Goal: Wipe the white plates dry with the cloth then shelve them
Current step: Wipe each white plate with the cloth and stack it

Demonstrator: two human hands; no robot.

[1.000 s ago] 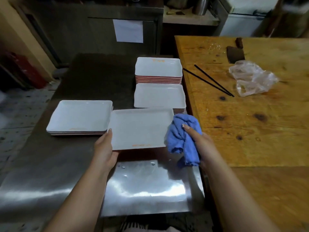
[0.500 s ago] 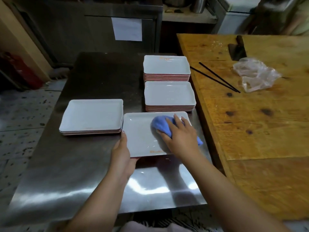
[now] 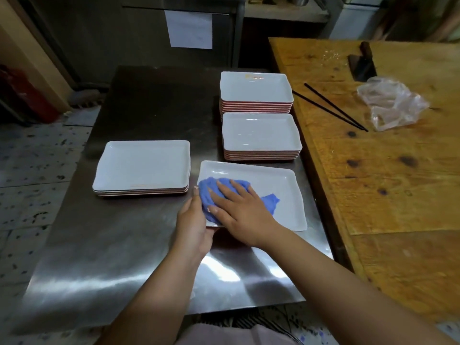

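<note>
We see a white rectangular plate (image 3: pixel 278 195) lying flat on the steel tabletop (image 3: pixel 129 245), at its near right part, with a blue cloth (image 3: pixel 211 192) spread over its left half. Our right hand (image 3: pixel 239 207) lies on the cloth with fingers (image 3: pixel 224 192) straight and spread, pressing it down onto the plate. Half a second ago the cloth sat near the plate's middle; now it has swept over to the left edge, and a second ago it was bunched off the plate's right side. Our left hand (image 3: pixel 194 220) holds the plate's near left corner as before, thumb curled over the rim, touching the cloth.

Just left of the plate is a short stack of plates (image 3: pixel 142 165). Behind it stand two taller stacks, the nearer stack (image 3: pixel 260 135) just beside the plate's far edge and the farther stack (image 3: pixel 256 89) beyond that.

To the right, the wooden table (image 3: pixel 385 183) carries a pair of black chopsticks (image 3: pixel 331 107), a crumpled clear plastic bag (image 3: pixel 390 105) and a cleaver (image 3: pixel 362 64).
</note>
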